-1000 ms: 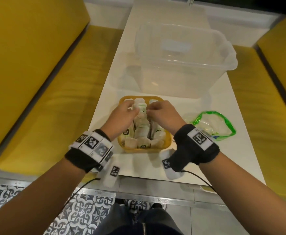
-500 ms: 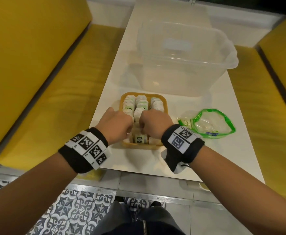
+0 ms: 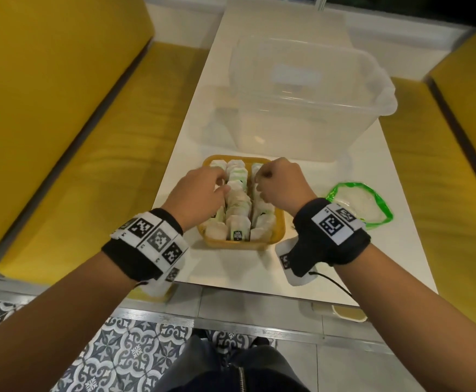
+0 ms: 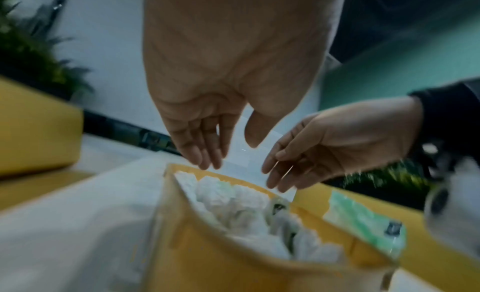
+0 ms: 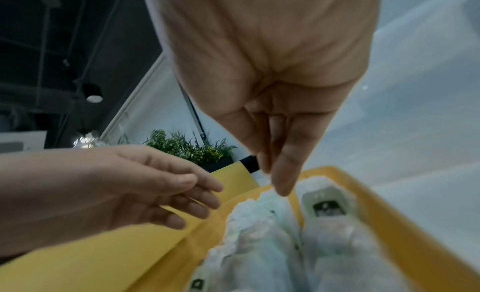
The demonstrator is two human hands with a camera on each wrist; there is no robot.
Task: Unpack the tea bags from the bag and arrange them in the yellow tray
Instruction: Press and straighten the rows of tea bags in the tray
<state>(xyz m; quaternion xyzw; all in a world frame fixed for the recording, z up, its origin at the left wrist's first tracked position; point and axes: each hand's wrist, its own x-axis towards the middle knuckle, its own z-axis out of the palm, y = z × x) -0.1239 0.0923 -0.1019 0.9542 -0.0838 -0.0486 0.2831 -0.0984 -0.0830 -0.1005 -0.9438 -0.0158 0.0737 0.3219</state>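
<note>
Both the left hand (image 3: pixel 200 193) and right hand (image 3: pixel 280 183) hover, fingers apparently loose and empty, over the yellow tray (image 3: pixel 277 232).

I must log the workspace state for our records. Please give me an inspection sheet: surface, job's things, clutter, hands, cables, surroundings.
Surface: white table, narrow, between two benches.
Job's things: yellow tray near the front edge, holding tea bags in three rows; green-edged plastic bag lies to its right, looks empty.
Clutter: large clear plastic bin behind the tray.
Hands: left hand and right hand over the tray, fingers relaxed and pointing down at the tea bags; neither holds anything, as the wrist views show.
Cables: thin black cable from the right wristband; another at the left wristband.
Surroundings: yellow benches on both sides, patterned floor tiles, green plants in the right wrist view.
</note>
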